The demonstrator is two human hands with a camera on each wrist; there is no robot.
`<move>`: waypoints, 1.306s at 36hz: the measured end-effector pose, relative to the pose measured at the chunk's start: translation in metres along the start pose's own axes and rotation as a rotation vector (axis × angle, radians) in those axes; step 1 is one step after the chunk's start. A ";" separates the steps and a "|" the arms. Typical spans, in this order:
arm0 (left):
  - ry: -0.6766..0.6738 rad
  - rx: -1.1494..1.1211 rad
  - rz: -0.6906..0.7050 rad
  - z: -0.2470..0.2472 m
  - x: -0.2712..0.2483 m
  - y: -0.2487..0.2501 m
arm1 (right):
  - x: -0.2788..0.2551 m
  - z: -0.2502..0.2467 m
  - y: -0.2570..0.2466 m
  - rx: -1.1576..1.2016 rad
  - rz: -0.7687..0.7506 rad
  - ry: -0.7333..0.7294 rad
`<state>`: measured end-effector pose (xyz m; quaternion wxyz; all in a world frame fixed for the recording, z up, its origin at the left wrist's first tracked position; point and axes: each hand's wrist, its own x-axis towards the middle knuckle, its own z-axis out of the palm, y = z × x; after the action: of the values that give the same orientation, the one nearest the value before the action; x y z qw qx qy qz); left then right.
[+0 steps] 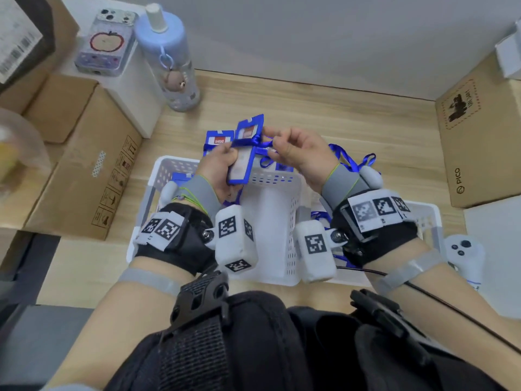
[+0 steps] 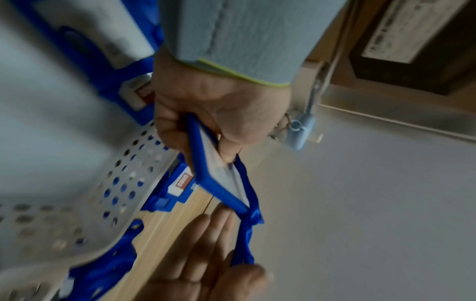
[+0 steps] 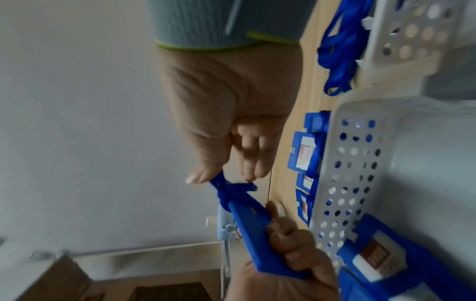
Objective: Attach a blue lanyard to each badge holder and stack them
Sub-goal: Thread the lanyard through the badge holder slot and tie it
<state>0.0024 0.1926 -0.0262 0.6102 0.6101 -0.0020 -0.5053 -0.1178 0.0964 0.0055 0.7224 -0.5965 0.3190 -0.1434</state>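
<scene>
The left hand point(image 1: 218, 167) hides the holder's point(image 1: 244, 159) near end; motion blurs the basket point(image 2: 51, 224) in both wrist views.

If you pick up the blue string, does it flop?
Probably floppy: the blue lanyard bunches into a knot where the right hand pinches it. Spare lanyards lie in loose loops. It likely weighs little.

Grey cuffs, black marker-tagged wrist straps
</scene>
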 end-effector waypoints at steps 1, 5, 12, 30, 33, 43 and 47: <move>0.005 0.027 0.058 -0.001 0.004 0.003 | 0.007 0.000 -0.002 -0.055 -0.008 0.072; -0.005 0.129 0.203 -0.003 0.020 0.015 | 0.033 -0.004 -0.003 -0.066 0.004 0.173; 0.077 0.523 0.350 -0.007 0.053 0.039 | 0.064 -0.004 -0.005 -0.083 0.033 0.192; 0.113 1.377 0.099 -0.014 0.075 0.029 | 0.083 0.000 0.039 -0.369 0.279 0.126; 0.145 1.309 0.132 -0.016 0.070 0.028 | 0.079 -0.002 0.035 -0.436 0.283 0.091; 0.133 0.602 0.254 -0.027 0.029 0.032 | 0.055 0.001 0.013 -0.443 0.130 0.075; 0.068 0.601 0.200 -0.032 0.014 0.026 | 0.041 0.006 0.007 -0.389 0.115 0.040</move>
<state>0.0449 0.2013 -0.0232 0.4490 0.7765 -0.1906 -0.3989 -0.0841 0.0788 -0.0128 0.5941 -0.7026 0.3886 -0.0493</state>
